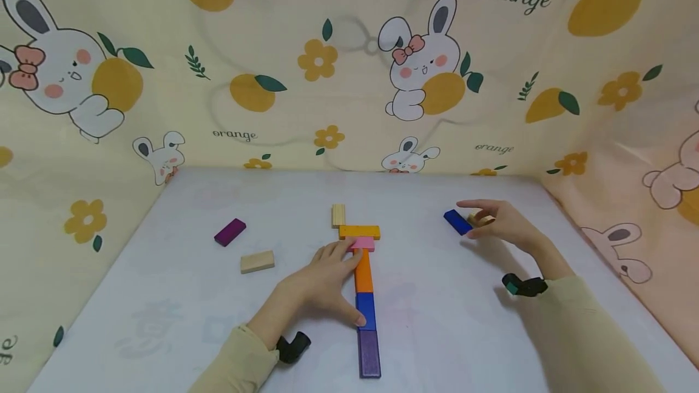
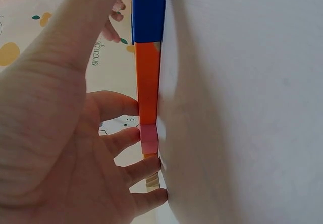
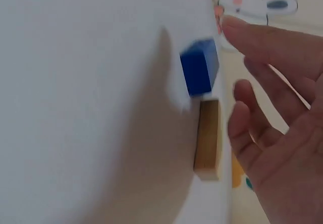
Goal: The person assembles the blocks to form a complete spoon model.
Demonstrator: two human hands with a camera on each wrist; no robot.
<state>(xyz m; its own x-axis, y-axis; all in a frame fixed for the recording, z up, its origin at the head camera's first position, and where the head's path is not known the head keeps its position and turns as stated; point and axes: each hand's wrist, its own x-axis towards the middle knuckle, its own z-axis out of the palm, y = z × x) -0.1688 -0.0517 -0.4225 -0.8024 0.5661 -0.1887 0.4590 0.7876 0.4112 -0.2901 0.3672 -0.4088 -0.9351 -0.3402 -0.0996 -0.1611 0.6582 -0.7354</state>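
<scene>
A row of wooden blocks runs up the middle of the table: a purple block (image 1: 369, 353), a blue block (image 1: 367, 307), an orange block (image 1: 363, 275) and a pink block (image 1: 364, 244). Across its far end lies a yellow block (image 1: 359, 232). My left hand (image 1: 327, 281) rests along the row's left side, fingers spread, thumb at the blue block and fingertips by the orange and pink ones. On the right, my right hand (image 1: 505, 223) hovers with thumb and index finger parted around another blue block (image 3: 198, 71). A plain wooden block (image 3: 208, 135) lies beside that one, partly hidden in the head view.
An upright-looking plain block (image 1: 338, 215) adjoins the yellow block's left end. To the left lie a dark magenta block (image 1: 230, 232) and a plain wooden block (image 1: 257, 262). A printed cloth (image 1: 355, 96) hangs behind the white table (image 1: 437, 332).
</scene>
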